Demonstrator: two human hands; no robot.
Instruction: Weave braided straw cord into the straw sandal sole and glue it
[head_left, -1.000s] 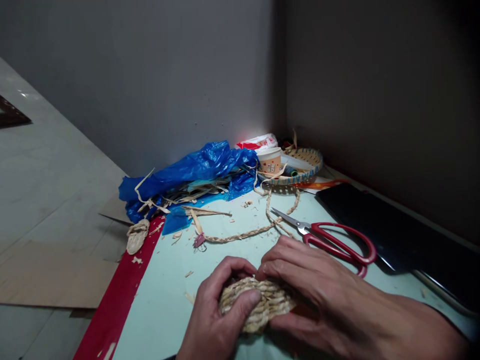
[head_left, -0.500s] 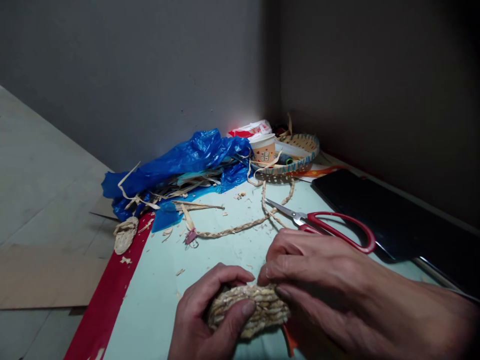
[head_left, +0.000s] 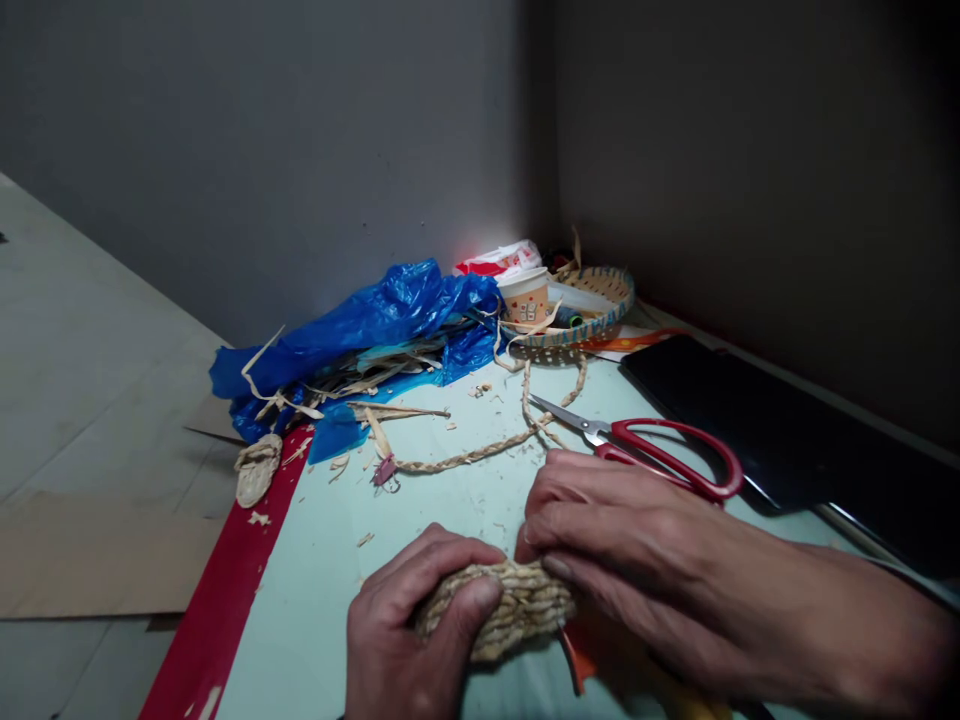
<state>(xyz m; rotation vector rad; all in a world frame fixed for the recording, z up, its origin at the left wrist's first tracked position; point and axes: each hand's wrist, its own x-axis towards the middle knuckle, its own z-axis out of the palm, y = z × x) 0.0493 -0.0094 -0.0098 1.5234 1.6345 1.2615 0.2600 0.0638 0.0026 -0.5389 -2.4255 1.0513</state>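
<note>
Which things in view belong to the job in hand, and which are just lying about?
Likely the job:
woven piece, held in the left hand, right hand at its edge
braided cord
dry strips
scissors

Probably just lying about:
paper cup
dark flat object
red-and-white packet
floor cardboard

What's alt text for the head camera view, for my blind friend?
A left hand grips a beige woven-fibre piece over a pale green tabletop, a right hand at its edge. Beyond lie red-handled metal scissors, a braided beige cord and a crumpled blue plastic bag.
</note>
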